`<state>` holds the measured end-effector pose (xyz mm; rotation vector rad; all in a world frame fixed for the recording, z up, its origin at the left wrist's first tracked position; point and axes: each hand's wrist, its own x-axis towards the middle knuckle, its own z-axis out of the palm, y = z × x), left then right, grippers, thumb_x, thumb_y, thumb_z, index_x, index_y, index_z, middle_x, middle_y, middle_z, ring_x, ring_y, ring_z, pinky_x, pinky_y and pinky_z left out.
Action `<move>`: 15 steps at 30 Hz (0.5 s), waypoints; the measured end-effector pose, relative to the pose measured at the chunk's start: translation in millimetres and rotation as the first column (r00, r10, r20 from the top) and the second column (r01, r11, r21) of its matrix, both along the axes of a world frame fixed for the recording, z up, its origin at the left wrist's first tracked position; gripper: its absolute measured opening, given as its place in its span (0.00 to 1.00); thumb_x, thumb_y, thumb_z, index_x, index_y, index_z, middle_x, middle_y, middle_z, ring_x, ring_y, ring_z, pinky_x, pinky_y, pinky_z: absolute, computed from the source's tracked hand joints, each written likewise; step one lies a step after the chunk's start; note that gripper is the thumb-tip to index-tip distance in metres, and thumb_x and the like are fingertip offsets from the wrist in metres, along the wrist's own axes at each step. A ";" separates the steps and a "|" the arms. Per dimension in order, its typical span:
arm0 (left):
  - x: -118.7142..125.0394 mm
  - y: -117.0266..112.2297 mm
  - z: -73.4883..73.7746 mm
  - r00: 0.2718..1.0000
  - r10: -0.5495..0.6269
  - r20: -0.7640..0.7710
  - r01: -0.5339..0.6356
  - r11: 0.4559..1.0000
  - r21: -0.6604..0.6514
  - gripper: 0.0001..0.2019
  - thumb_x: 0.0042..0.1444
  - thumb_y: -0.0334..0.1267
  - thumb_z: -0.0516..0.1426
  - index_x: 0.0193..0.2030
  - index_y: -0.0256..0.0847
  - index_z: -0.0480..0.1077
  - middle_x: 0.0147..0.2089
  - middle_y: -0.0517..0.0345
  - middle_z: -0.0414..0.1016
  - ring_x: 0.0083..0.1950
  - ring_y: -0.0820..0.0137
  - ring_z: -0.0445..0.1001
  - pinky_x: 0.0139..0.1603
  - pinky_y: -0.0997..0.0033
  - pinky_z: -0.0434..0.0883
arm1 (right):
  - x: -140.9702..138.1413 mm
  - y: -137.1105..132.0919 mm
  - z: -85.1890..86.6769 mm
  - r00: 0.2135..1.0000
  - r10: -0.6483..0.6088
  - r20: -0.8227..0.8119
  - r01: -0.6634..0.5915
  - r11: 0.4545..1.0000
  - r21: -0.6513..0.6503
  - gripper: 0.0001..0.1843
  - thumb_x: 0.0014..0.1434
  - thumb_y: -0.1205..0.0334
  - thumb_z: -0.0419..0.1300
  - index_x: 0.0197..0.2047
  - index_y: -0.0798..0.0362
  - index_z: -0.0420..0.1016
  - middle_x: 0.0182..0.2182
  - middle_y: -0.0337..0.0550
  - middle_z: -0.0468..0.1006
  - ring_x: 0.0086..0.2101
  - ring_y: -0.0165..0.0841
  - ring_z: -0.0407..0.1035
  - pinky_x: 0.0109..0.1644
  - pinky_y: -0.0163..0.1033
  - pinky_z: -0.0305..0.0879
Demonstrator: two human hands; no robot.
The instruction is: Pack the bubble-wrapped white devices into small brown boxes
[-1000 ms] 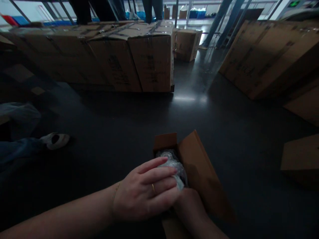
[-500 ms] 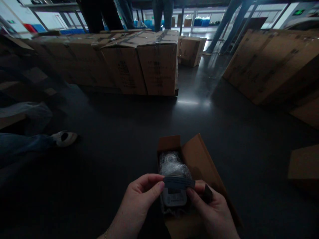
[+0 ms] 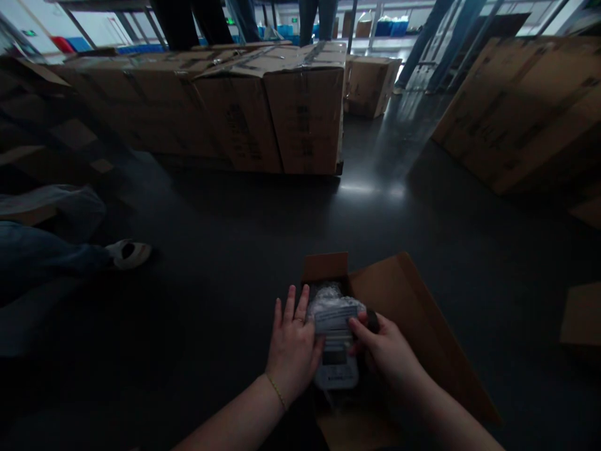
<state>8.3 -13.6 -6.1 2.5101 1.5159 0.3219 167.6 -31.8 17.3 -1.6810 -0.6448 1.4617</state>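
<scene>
An open cardboard box [image 3: 413, 332] stands low in front of me. Inside lies a pale device with a small dark screen [image 3: 335, 379], partly covered by clear bubble wrap [image 3: 328, 294]. My right hand [image 3: 387, 344] pinches the right end of a folded leaflet [image 3: 335, 320] with faint printed lines, held over the device. Something small and dark [image 3: 373, 321] shows at the right fingers; its kind is unclear. At the box's left side, my left hand [image 3: 293, 347] is open with its fingers spread, its thumb near the leaflet's lower left corner.
Large taped cartons [image 3: 305, 119] stand in a row ahead, with another big carton [image 3: 516, 113] to the right. A person's shoe [image 3: 131, 254] and trouser leg are at the left, beside plastic wrapping [image 3: 79, 207]. Other people's legs [image 3: 317, 22] show at the back.
My left hand has let go of the leaflet's left end and spread its fingers farther up the box's left side. The right hand has tilted the leaflet and moved it slightly away from me.
</scene>
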 end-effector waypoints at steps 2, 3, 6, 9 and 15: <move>0.1 6.5 -4.6 1.000 0.008 0.011 -0.008 1.000 -0.015 0.15 0.52 0.40 0.52 0.46 0.38 0.66 0.65 0.50 0.41 0.64 0.52 0.37 0.60 0.42 0.45 | 0.7 13.4 -3.7 0.997 -0.066 -0.047 0.068 0.997 0.041 0.18 0.42 0.51 0.62 0.31 0.54 0.62 0.19 0.35 0.68 0.19 0.29 0.67 0.12 0.26 0.47; -0.7 9.5 -6.9 1.000 -0.006 0.025 0.006 0.999 -0.037 0.16 0.52 0.39 0.51 0.48 0.39 0.64 0.63 0.50 0.46 0.63 0.53 0.41 0.59 0.41 0.46 | 0.1 20.1 -6.4 0.993 -0.090 -0.079 0.095 0.994 0.059 0.18 0.43 0.52 0.62 0.32 0.53 0.62 0.20 0.36 0.69 0.22 0.30 0.68 0.12 0.26 0.47; -3.6 19.1 -12.3 0.996 -0.051 0.076 0.059 0.993 -0.107 0.16 0.53 0.35 0.49 0.50 0.43 0.62 0.56 0.53 0.61 0.58 0.58 0.56 0.58 0.43 0.51 | -3.5 38.2 -17.0 0.980 -0.134 -0.146 0.148 0.985 0.093 0.17 0.44 0.53 0.62 0.33 0.52 0.62 0.24 0.36 0.70 0.24 0.31 0.69 0.11 0.26 0.47; -3.5 29.8 -12.1 0.987 -0.092 0.129 0.103 0.992 -0.079 0.15 0.51 0.31 0.51 0.46 0.43 0.66 0.54 0.52 0.61 0.58 0.61 0.57 0.58 0.52 0.56 | -6.5 49.0 -23.8 0.963 -0.158 -0.217 0.181 0.979 0.093 0.17 0.44 0.54 0.63 0.33 0.52 0.62 0.27 0.37 0.71 0.25 0.31 0.70 0.11 0.25 0.47; 6.0 58.3 -1.5 0.953 -0.272 0.136 0.268 0.962 0.048 0.23 0.50 0.27 0.50 0.52 0.52 0.60 0.61 0.56 0.50 0.62 0.59 0.48 0.58 0.50 0.53 | -5.4 37.0 -11.8 0.891 -0.323 -0.320 0.361 0.931 0.064 0.19 0.44 0.55 0.63 0.37 0.52 0.63 0.32 0.37 0.73 0.23 0.28 0.69 0.16 0.28 0.58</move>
